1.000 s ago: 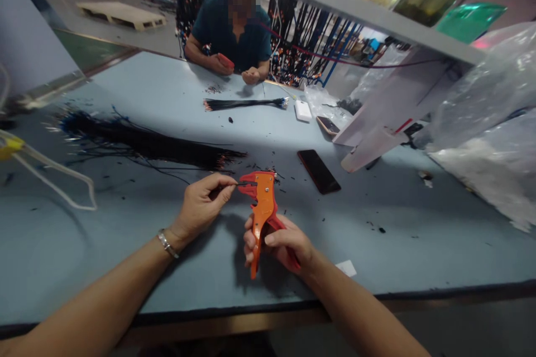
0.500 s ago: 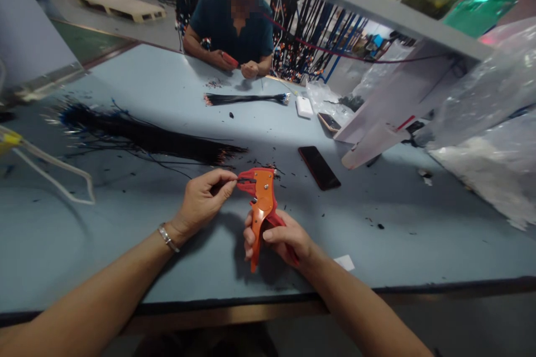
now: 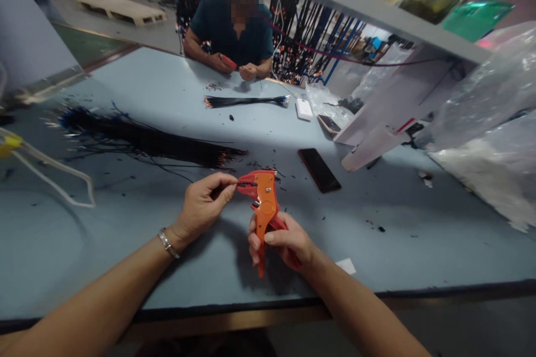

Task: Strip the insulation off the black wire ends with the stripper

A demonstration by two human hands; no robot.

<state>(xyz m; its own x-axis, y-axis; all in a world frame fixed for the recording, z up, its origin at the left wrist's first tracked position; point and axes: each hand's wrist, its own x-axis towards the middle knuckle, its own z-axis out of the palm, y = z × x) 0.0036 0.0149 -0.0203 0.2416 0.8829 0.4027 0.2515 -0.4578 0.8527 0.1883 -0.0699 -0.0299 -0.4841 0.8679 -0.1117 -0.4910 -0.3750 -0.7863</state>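
Note:
My right hand (image 3: 288, 240) is wrapped round the handles of an orange and red wire stripper (image 3: 267, 201), held upright above the table. The stripper's red jaws face left. At their mouth, my left hand (image 3: 209, 198) pinches a thin black wire (image 3: 238, 183) between thumb and fingers. The wire's end reaches in between the jaws; most of its length is hidden by the left hand. Beyond that hand lies a thick bundle of black wires (image 3: 154, 136), with blue and bare metallic ends at the left and copper-coloured tips at the right.
Dark scraps (image 3: 285, 175) litter the blue-grey table (image 3: 377, 195). A black phone (image 3: 319, 170) lies right of the stripper. Farther back are a smaller tied wire bundle (image 3: 247, 101) and a white box (image 3: 304, 109). Across the table a co-worker (image 3: 230, 28) holds a red tool.
The stripper's lower handle end has swung slightly right, and its two handles look closer together. My left hand stays at the jaws with the wire.

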